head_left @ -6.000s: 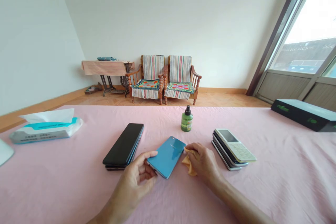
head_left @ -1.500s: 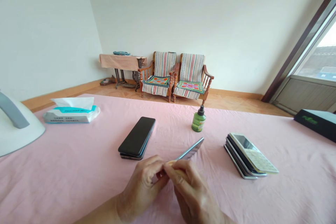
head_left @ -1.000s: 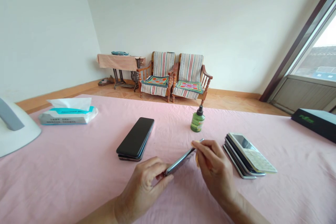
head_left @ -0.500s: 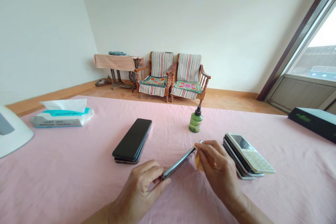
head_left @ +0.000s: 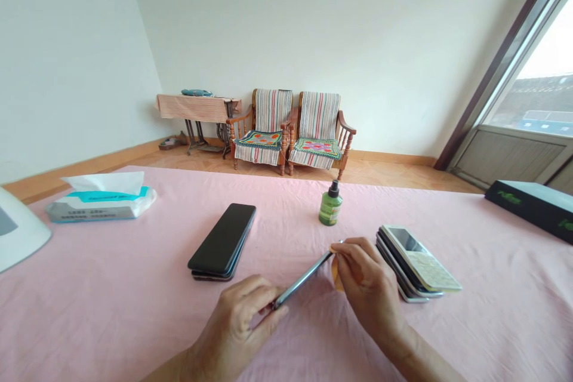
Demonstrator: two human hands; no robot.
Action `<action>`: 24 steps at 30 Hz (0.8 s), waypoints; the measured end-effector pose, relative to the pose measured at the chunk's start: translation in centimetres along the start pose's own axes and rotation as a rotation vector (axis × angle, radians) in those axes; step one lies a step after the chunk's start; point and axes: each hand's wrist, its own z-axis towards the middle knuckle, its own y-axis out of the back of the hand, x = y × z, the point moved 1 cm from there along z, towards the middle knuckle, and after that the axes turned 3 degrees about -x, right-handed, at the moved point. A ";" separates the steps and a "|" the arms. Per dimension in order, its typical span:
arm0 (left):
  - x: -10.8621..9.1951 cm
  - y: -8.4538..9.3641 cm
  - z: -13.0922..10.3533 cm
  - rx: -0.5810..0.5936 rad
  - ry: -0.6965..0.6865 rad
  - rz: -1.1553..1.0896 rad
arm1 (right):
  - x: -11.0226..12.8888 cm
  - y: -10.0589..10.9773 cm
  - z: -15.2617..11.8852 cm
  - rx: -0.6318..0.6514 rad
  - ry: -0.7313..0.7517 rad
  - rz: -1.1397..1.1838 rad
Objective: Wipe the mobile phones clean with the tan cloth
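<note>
A phone (head_left: 304, 277) is tilted on its edge between my two hands, with its narrow side toward me. My left hand (head_left: 242, 325) grips its lower near end between thumb and fingers. At the upper far end, my right hand (head_left: 369, 286) pinches a yellow-orange cloth (head_left: 337, 277) against the phone's edge; most of the cloth is hidden behind the fingers. To the left lies a stack of phones with a black-screened phone (head_left: 224, 237) on top. Just right of my right hand is another stack, topped by a white keypad phone (head_left: 423, 256).
A green spray bottle (head_left: 330, 209) stands beyond my hands on the pink tablecloth (head_left: 134, 310). A tissue pack (head_left: 102, 200) and a white rounded device (head_left: 20, 233) are at left. A black box (head_left: 528, 206) lies at right. Two wooden chairs (head_left: 316, 125) stand against the wall.
The view has shifted slightly, so things on the table sit a little further left. Both hands keep their hold, and the cloth stays at the phone's far edge.
</note>
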 end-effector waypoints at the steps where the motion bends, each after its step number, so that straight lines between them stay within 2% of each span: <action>1: 0.0 0.0 0.0 0.002 0.000 -0.002 | 0.0 -0.1 -0.1 0.008 -0.001 0.014; 6: 0.2 -0.1 -0.1 0.004 -0.001 -0.001 | 0.5 -0.4 -0.6 0.104 0.052 0.096; 12: 0.1 -0.1 -0.1 0.002 0.003 0.001 | -0.3 0.1 0.0 0.013 0.030 -0.012; 18: 0.0 0.0 0.1 -0.005 -0.006 -0.009 | 0.5 -0.5 -0.8 0.114 0.097 0.049; 24: 0.1 -0.1 -0.1 -0.007 -0.012 0.000 | -0.6 0.1 -0.2 0.024 0.030 -0.020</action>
